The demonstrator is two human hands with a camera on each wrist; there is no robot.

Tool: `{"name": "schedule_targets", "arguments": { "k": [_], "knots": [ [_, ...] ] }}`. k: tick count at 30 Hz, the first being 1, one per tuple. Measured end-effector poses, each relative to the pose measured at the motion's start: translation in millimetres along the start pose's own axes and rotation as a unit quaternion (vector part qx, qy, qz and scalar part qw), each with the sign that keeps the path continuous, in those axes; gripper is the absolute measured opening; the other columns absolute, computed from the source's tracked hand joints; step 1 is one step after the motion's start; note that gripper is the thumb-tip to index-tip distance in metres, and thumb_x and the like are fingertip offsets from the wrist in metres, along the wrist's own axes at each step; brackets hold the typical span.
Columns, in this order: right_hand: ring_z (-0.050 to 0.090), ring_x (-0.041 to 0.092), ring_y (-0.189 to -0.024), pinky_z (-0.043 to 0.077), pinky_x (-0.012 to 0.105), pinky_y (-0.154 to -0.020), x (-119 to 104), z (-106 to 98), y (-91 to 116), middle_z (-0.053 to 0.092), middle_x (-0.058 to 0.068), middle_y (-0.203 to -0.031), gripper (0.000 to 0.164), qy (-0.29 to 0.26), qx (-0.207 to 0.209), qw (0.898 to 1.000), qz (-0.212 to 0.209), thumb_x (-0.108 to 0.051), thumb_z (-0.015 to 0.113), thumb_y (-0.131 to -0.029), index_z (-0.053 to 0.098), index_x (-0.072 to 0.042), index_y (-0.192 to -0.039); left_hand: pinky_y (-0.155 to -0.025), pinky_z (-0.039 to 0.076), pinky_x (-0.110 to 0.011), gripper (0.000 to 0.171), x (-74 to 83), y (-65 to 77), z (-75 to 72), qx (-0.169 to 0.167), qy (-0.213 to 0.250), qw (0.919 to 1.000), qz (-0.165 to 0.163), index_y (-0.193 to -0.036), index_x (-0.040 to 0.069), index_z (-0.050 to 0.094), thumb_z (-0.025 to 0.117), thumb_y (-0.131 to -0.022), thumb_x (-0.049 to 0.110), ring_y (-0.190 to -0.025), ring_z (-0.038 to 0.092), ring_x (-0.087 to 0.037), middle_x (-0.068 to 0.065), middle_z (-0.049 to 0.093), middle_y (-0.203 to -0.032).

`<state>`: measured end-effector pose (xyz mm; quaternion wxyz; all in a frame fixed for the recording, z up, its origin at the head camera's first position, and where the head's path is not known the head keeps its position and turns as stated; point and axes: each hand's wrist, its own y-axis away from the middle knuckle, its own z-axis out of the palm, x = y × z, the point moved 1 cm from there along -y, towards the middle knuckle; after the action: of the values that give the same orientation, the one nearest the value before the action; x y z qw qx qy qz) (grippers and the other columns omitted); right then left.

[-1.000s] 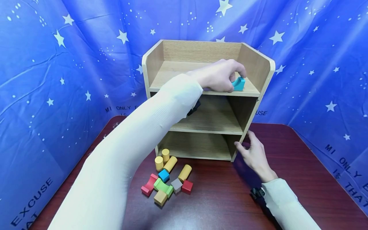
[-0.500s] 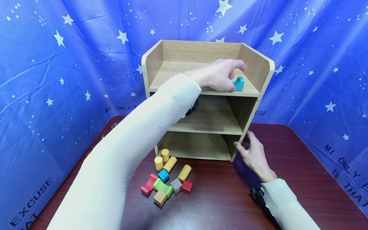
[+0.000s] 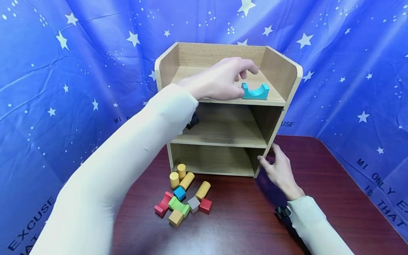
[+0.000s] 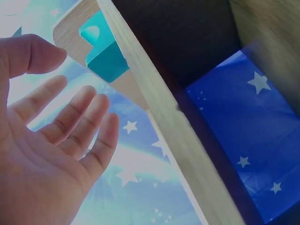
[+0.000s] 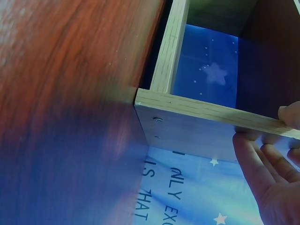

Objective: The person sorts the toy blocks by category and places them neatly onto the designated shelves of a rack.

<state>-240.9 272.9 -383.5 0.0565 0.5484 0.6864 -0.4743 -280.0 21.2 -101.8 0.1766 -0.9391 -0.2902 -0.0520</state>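
A turquoise block (image 3: 256, 92) with a curved notch stands on the top board of a small wooden shelf (image 3: 220, 145), near its right front. My left hand (image 3: 224, 79) is just left of it, fingers spread and nothing between them. In the left wrist view the open palm of the left hand (image 4: 51, 136) faces the shelf's edge, with the turquoise block (image 4: 108, 61) beyond the fingertips. Low on the shelf's right side panel, my right hand (image 3: 280, 173) grips the front edge. The right wrist view has its thumb (image 5: 289, 115) on the inner side and the fingers outside.
On the dark red table (image 3: 236, 219), left of centre, lie several blocks: yellow cylinders (image 3: 202, 190), a notched red block (image 3: 164, 204), a notched green block (image 3: 179, 206), and blue (image 3: 180, 193), grey (image 3: 193, 204), red (image 3: 205, 205) and tan (image 3: 176, 218) cubes. A blue starry curtain (image 3: 95, 71) surrounds the table.
My left hand has let go of the turquoise block and drawn back to the left, so more of the block shows. The right hand stays on the side panel.
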Motion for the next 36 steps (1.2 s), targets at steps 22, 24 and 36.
{"name": "schedule_targets", "arguments": {
  "k": [22,24,36],
  "knots": [
    [0.062,0.028,-0.098,0.041,0.003,-0.068,-3.0,-0.1,-0.2,0.062,0.014,-0.107,0.048,0.007,0.002,1.0,0.005,-0.011,0.071,-0.084,0.05,-0.005,-0.127,-0.09,0.04,-0.031,0.044,-24.0,89.7,16.4,0.102,0.0,0.9907,0.09,-0.124,0.005,0.057,0.057,-0.08,0.004,-0.102,0.053,-0.018,-0.007,0.058,-0.113],
    [0.062,0.028,-0.098,0.041,0.003,-0.068,-3.2,0.1,0.1,0.062,0.014,-0.107,0.048,0.009,0.001,1.0,0.005,-0.011,0.071,-0.084,0.05,-0.005,-0.127,-0.089,0.04,-0.031,0.043,-24.7,95.7,18.4,0.111,0.002,0.9889,0.098,-0.123,0.005,0.058,0.058,-0.08,0.005,-0.1,0.052,-0.017,-0.006,0.058,-0.111],
    [0.062,0.029,-0.097,0.041,0.003,-0.068,-3.5,-0.6,0.3,0.062,0.015,-0.106,0.047,0.008,0.003,1.0,0.002,-0.011,0.071,-0.084,0.051,-0.004,-0.126,-0.089,0.044,-0.031,0.042,-33.1,135.1,42.8,0.09,0.025,0.9922,0.082,-0.125,0.007,0.057,0.062,-0.083,0.005,-0.102,0.052,-0.016,-0.003,0.057,-0.109]
  ]
}}
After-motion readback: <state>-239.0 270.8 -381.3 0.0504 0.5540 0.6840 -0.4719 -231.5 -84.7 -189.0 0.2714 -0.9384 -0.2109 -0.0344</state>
